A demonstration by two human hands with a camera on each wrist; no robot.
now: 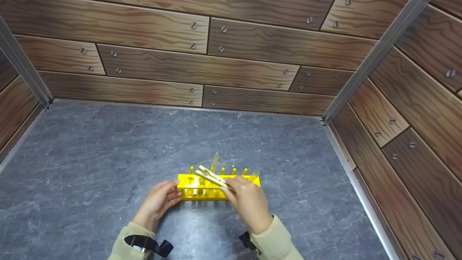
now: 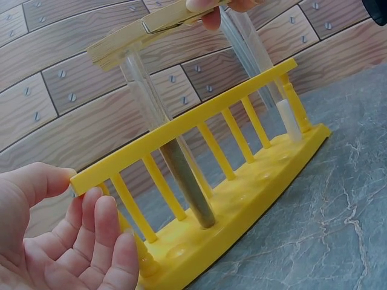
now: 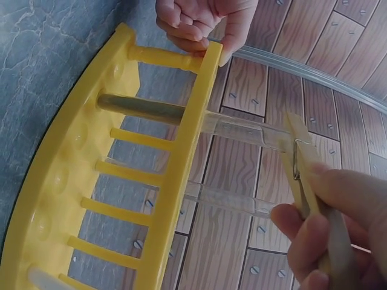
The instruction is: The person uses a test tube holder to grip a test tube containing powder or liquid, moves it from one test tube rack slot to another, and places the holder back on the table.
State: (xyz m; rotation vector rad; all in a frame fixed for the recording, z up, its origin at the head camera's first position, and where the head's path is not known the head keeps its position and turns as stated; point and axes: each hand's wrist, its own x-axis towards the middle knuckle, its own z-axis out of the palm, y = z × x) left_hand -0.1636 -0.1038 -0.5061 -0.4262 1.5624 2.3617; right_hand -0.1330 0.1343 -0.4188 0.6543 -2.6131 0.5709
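Observation:
A yellow test tube rack stands on the grey surface. My left hand pinches the left end of its top bar between thumb and fingers. In my right hand is a wooden test tube clamp, gripped by its handle end. The clamp's far end lies at the mouth of a glass test tube with grey-brown contents, standing in the rack; whether it pinches the glass, I cannot tell. Beside that tube stands a clear test tube. Toward the rack's right end is a tube with white contents.
Upright pegs line the rack's far side. Wood-patterned walls with metal corner strips bound the marbled grey surface at the back and sides. A black strap circles the left sleeve.

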